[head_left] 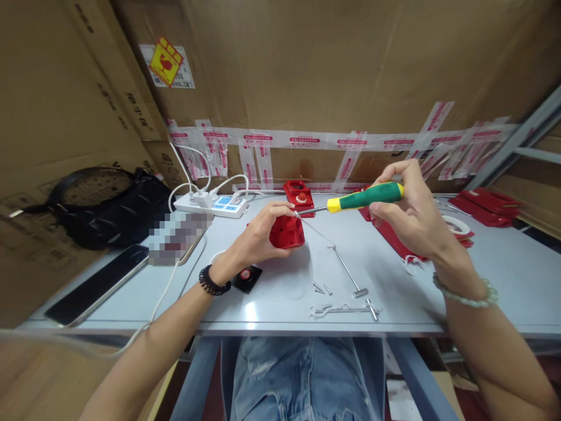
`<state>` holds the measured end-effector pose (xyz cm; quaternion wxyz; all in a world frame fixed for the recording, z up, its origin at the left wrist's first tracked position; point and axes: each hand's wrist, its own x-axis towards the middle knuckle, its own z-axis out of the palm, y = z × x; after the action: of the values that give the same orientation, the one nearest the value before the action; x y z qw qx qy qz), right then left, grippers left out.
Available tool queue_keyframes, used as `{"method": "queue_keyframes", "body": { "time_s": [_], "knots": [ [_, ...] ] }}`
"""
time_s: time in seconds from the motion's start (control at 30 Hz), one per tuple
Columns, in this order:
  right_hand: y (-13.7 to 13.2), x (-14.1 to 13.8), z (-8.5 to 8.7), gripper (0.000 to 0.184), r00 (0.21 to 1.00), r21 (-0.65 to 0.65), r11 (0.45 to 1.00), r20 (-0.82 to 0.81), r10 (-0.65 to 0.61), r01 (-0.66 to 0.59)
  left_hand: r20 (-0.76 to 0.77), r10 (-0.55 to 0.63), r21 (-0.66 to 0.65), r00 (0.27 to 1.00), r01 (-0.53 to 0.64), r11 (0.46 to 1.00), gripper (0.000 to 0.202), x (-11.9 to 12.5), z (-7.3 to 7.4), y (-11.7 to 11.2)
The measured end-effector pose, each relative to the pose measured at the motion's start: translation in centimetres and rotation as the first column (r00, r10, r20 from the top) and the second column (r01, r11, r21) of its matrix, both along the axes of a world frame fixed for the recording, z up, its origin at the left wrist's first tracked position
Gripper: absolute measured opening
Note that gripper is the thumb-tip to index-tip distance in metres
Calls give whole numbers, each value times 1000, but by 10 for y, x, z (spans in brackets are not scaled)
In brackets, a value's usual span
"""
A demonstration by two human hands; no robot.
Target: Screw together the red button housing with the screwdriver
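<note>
My left hand [267, 234] grips a red plastic housing [287, 232] above the table, thumb below and fingers over its top. In my right hand [407, 210] is a screwdriver [368, 197] with a green and yellow handle, held nearly level. Its tip meets the upper edge of the housing near my left fingertips; what it touches there is too small to make out. A thin string runs from that spot down to a metal rod with a crosspiece [348, 270] on the table. Close by lie several screws [322, 288] and a second metal rod [346, 310].
A white power strip [213, 203] with plugged cables stands at the back left, near two phones [99, 285] and a black bag [114, 204]. Further red parts [300, 197] and red pouches [486, 206] lie behind and right. A black square part [246, 278] sits beside my left wrist.
</note>
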<state>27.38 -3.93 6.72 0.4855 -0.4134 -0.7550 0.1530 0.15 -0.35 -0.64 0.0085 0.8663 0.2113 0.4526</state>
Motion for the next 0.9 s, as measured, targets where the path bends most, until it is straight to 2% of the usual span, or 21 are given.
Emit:
{"method": "queue_keyframes", "body": {
  "time_s": [0.07,0.1,0.17,0.27,0.33,0.4,0.47,0.57,0.6,0.67,0.77,0.83,0.9],
  "knots": [
    [0,2,2,23,999,-62,997,8,46,-46,2,-8,-3,1000,8,1000,70,0,0,0],
    [0,1,2,20,999,-77,997,22,25,-24,3,-11,-6,1000,11,1000,69,0,0,-1],
    [1,-2,2,21,992,-30,994,71,-107,110,0,-20,-19,1000,20,1000,68,0,0,-1],
    [4,-8,-1,41,921,150,927,138,-364,343,-12,-35,-31,999,35,999,66,0,0,-1],
    [6,-8,-3,45,894,191,901,154,-420,390,-14,-37,-25,999,37,999,66,0,0,0],
    [7,-6,-4,31,935,120,938,112,-338,324,-12,-32,-25,999,32,999,67,0,0,0],
    [8,-3,-3,12,983,25,983,21,-184,183,-7,-29,-35,1000,28,999,68,0,0,0],
    [7,-1,0,15,998,-38,999,-52,-26,24,4,-36,-46,999,36,998,68,1,0,-1],
    [6,-2,1,13,999,-41,999,-33,-26,25,7,-39,-47,999,40,998,68,1,0,-2],
    [4,-4,2,16,994,-9,994,15,-107,107,14,-45,-46,999,45,998,68,1,1,-3],
    [1,-7,1,36,966,79,964,31,-255,252,30,-55,-31,998,56,998,68,2,1,-4],
    [0,-7,0,38,969,119,962,-2,-249,247,39,-68,-22,997,69,997,69,2,2,-4],
    [-1,-5,0,19,986,121,979,-50,-158,163,46,-80,-25,996,81,996,70,3,2,-4]
  ]
}}
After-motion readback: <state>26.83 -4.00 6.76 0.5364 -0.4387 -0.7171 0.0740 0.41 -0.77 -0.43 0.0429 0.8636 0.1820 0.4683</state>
